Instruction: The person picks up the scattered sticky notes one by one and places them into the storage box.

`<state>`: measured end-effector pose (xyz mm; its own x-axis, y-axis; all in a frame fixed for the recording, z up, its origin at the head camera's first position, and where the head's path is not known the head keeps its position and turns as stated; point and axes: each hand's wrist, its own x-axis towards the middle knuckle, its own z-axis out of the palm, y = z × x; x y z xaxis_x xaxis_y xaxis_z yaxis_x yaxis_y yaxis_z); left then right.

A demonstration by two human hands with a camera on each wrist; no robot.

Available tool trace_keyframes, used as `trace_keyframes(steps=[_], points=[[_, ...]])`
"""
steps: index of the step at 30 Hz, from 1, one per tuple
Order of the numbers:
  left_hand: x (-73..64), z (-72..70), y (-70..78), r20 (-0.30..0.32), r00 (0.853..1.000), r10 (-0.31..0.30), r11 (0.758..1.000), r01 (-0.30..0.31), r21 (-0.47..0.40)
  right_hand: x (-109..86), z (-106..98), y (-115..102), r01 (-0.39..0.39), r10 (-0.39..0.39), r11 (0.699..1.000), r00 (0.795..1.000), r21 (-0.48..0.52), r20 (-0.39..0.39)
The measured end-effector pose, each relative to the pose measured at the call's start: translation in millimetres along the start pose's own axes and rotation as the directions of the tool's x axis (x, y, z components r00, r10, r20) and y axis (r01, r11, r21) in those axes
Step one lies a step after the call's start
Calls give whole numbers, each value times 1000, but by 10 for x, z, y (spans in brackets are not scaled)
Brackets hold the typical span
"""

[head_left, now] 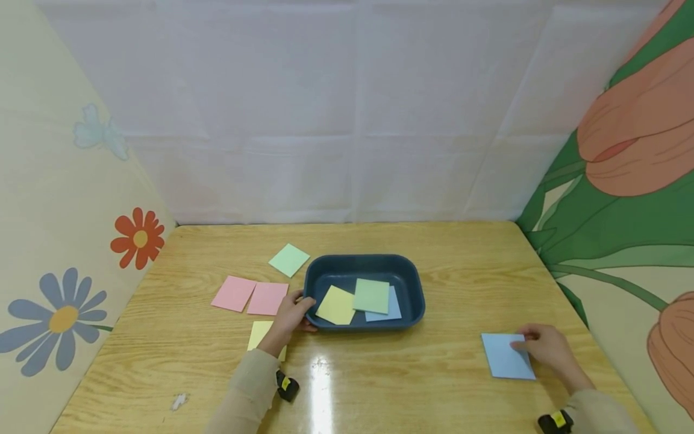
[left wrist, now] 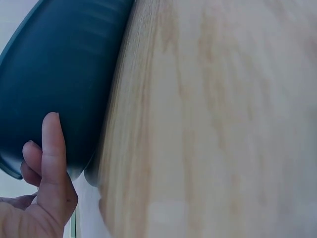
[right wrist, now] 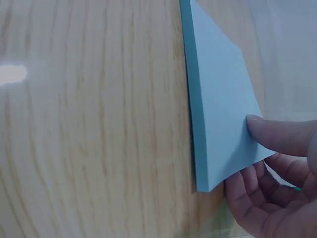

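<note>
A dark blue rectangular tray (head_left: 352, 269) stands mid-table, holding a yellow sticky note pad (head_left: 333, 306), a green pad (head_left: 372, 295) and a light blue pad (head_left: 396, 306) partly under the green one. At the tray's left end my left hand (head_left: 293, 313) grips it, thumb over the rim; the left wrist view shows fingers against the tray's outer wall (left wrist: 64, 79). Far to the right, my right hand (head_left: 546, 348) pinches another light blue sticky note pad (head_left: 504, 355) by its right edge. Up close, that pad (right wrist: 223, 99) is tilted, thumb on top and fingers beneath.
Left of the tray lie a green pad (head_left: 289, 260), two pink pads, one (head_left: 233, 293) beside the other (head_left: 268, 298), and a yellow pad (head_left: 259, 334) partly behind my left wrist. A white cloth (head_left: 352, 120) hangs behind the wooden table (head_left: 423, 386); flowered panels flank it.
</note>
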<state>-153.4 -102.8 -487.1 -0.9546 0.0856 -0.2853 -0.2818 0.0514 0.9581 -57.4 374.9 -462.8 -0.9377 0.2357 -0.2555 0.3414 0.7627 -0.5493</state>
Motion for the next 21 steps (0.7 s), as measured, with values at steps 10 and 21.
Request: trace_keyframes(steps=[10, 21], points=[[-6, -2, 9, -2, 1000, -6, 1000, 6, -1, -22, -33, -46, 26, -26, 997, 1000, 72, 1], [3, 0, 7, -2, 1000, -8, 1000, 8, -2, -24, -44, -48, 16, -18, 991, 1000, 133, 17]])
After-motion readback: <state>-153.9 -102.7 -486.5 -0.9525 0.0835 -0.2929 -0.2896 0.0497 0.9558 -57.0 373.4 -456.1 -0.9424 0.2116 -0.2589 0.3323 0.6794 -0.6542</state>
